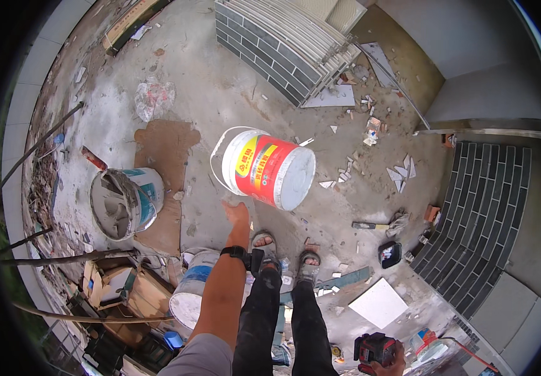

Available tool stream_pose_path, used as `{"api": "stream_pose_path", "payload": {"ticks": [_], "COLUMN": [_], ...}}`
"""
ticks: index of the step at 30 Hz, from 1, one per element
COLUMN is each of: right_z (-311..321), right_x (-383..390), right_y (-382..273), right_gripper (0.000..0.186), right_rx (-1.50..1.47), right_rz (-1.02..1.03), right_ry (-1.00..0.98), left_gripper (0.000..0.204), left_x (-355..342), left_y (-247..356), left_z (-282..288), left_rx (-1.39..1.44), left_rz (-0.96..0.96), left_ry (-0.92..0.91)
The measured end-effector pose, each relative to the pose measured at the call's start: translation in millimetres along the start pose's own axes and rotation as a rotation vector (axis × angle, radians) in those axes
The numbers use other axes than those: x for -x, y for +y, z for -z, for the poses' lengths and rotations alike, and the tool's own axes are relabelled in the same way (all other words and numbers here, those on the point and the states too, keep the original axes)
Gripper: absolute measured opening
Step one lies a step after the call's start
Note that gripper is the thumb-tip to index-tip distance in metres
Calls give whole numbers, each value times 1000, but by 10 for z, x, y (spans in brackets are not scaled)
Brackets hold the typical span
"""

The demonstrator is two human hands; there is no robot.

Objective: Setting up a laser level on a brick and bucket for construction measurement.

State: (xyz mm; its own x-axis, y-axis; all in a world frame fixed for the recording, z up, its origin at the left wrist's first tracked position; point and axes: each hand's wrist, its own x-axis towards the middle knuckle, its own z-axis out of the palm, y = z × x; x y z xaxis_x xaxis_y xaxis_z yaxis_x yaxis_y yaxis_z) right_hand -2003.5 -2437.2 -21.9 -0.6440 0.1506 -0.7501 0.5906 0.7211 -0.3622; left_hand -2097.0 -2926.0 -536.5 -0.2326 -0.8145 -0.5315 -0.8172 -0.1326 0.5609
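A white bucket with a red and yellow label (263,164) lies tipped on its side in front of me, its wire handle looping out at the left end. I cannot tell whether it rests on the floor. Just below its near side is my left hand (236,212), thumb apart from the rest; it seems not to grip the bucket, and its fingertips are unclear. A black strap with a small device (245,255) circles my left wrist. At the lower right, my right hand (393,365) is closed round a red and black power tool (374,351), partly cut off by the lower edge.
A bucket of grey mortar (120,203) stands at left beside flattened cardboard (164,147). Another white bucket (192,291) is by my left arm. Stacked tile panels (270,50) stand ahead; broken tile pieces (402,170), a black container (389,254) and a white tile (378,302) lie rightward.
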Motion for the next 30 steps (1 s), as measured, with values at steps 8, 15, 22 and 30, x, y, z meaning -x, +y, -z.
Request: {"api": "stream_pose_path", "payload": {"ticks": [8,15,22,30], "right_z": [-5,174,-172,-1152], "right_x": [-654,-797,-681,-124], "right_y": [419,434,742,-629], "right_gripper": [96,94,96,102], "right_rx": [257,-40,-6,-307], "right_rz": [70,-84,-338,-788], "right_ry": [82,145,256,418], "left_gripper": [97,96,96,108], "left_x": [1132,1131,1488,1881], "left_y": [2213,2474,3548,4375], "left_z": [-545,-1438,-2451,-3959], "left_rx": [-871,-711,-789,-946], "left_rz": [-718,-1038,-1272,-1448], "left_ry": [-623,-437,-673,-1001]}}
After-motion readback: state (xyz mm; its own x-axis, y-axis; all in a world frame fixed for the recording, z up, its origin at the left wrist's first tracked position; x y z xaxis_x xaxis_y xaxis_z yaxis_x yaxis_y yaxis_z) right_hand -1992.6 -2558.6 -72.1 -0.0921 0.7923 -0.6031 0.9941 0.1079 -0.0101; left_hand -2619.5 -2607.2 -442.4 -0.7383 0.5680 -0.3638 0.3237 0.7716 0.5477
